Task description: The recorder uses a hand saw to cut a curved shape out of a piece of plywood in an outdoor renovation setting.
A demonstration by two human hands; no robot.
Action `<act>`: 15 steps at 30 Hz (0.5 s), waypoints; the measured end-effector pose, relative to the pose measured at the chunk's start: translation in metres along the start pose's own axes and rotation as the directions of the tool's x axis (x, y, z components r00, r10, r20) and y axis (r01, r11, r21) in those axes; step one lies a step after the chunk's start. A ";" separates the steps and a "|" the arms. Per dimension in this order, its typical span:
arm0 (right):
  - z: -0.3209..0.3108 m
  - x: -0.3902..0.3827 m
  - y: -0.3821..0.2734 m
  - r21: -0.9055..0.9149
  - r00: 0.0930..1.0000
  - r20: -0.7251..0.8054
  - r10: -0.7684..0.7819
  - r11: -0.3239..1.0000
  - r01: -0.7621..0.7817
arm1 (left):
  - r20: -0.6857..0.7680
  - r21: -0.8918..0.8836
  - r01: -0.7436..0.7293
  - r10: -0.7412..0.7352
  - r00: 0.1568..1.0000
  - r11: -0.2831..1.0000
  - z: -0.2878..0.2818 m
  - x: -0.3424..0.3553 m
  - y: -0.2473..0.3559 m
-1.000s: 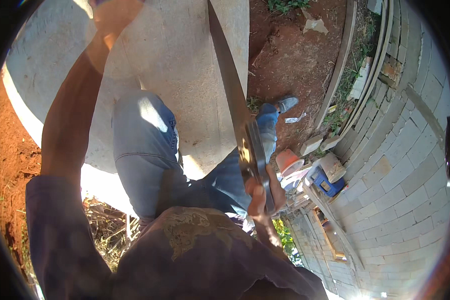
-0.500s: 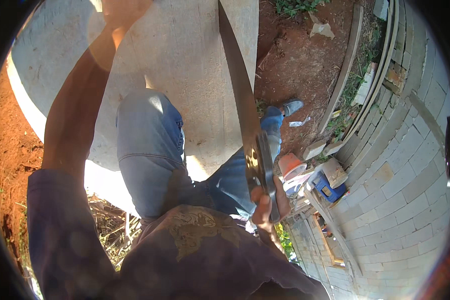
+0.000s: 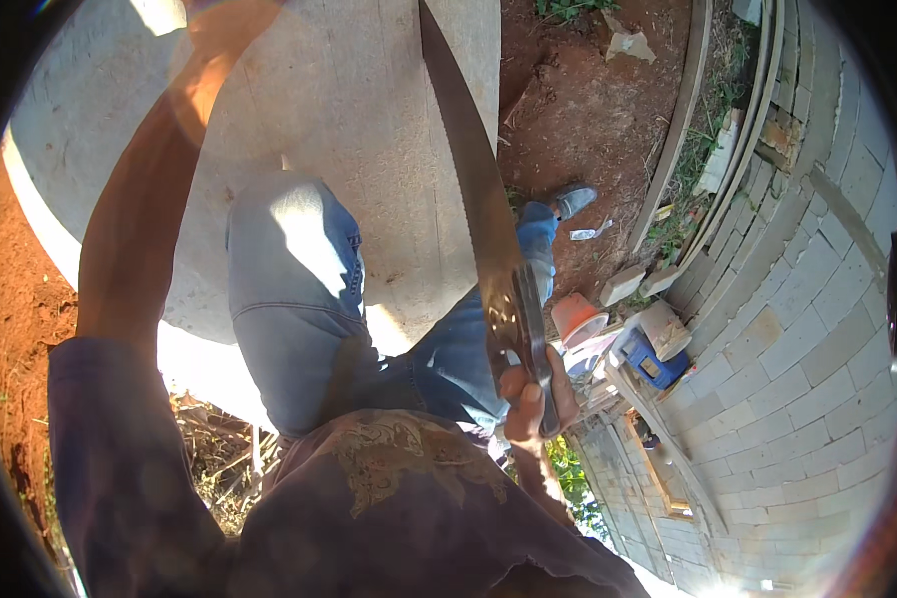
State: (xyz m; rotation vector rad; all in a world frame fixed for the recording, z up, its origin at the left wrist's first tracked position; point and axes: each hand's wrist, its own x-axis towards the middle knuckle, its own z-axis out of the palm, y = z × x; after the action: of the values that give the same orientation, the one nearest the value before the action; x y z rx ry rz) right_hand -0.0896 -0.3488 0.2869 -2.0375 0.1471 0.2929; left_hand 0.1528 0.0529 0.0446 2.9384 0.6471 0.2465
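Observation:
My right hand (image 3: 536, 399) is closed round the handle of a handsaw (image 3: 474, 184). Its toothed blade runs forward onto a pale wooden board (image 3: 339, 110), along a faint line near the board's right side. My left hand (image 3: 219, 25) is at the top edge of the picture on that board, with glare over it; its fingers are cut off and unclear. My left knee (image 3: 289, 239), in jeans, lies on the board, and my other leg reaches toward the dirt at the right, ending in a grey shoe (image 3: 574, 199).
At right stand a block wall (image 3: 787, 369), long planks (image 3: 668, 140), a red bucket (image 3: 576, 317), a pale bucket (image 3: 666, 329) and a blue plastic container (image 3: 648, 359). Orange soil (image 3: 15, 289) lies at left, dry brush (image 3: 214, 458) behind the board.
The saw handle and my right hand have shifted slightly back toward my body. The view swayed right, then back. My left arm stays on the board.

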 end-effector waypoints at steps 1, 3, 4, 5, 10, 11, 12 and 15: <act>0.036 0.042 0.017 0.013 1.000 0.011 -0.028 1.000 0.028 | -0.004 -0.020 -0.017 0.017 1.000 1.000 -0.003 0.003 0.000; 0.112 0.164 0.053 0.027 0.989 -0.071 -0.129 0.991 0.131 | 0.018 -0.104 -0.029 0.031 0.999 0.994 0.021 0.002 0.027; 0.132 0.211 0.060 0.119 0.980 -0.092 -0.176 0.975 0.187 | 0.035 -0.119 -0.027 0.031 0.999 0.993 0.023 0.000 0.032; 0.139 0.226 0.040 0.235 0.996 -0.032 -0.081 0.968 0.086 | 0.019 -0.088 -0.018 0.020 1.000 0.996 0.021 0.006 0.018; 0.085 0.108 0.028 0.030 0.999 -0.047 0.015 0.999 -0.014 | 0.082 -0.040 0.012 -0.008 0.997 0.999 0.019 -0.010 0.001; 0.048 0.063 0.025 -0.092 0.999 0.024 -0.039 0.995 0.041 | 0.085 -0.045 0.009 -0.005 0.996 0.999 0.015 -0.006 0.002; 0.022 0.020 0.000 0.028 0.995 0.015 0.098 0.995 -0.099 | 0.084 -0.025 0.014 -0.011 0.996 1.000 0.004 -0.007 0.001; 0.003 -0.027 0.024 0.120 0.986 -0.082 0.143 0.984 -0.133 | 0.058 -0.004 0.029 -0.029 0.998 1.000 -0.004 -0.002 0.000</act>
State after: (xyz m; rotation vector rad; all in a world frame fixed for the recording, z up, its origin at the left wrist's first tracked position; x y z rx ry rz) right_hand -0.1212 -0.3574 0.2723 -1.9310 0.3552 0.2720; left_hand 0.1507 0.0521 0.0482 2.9173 0.6790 0.1584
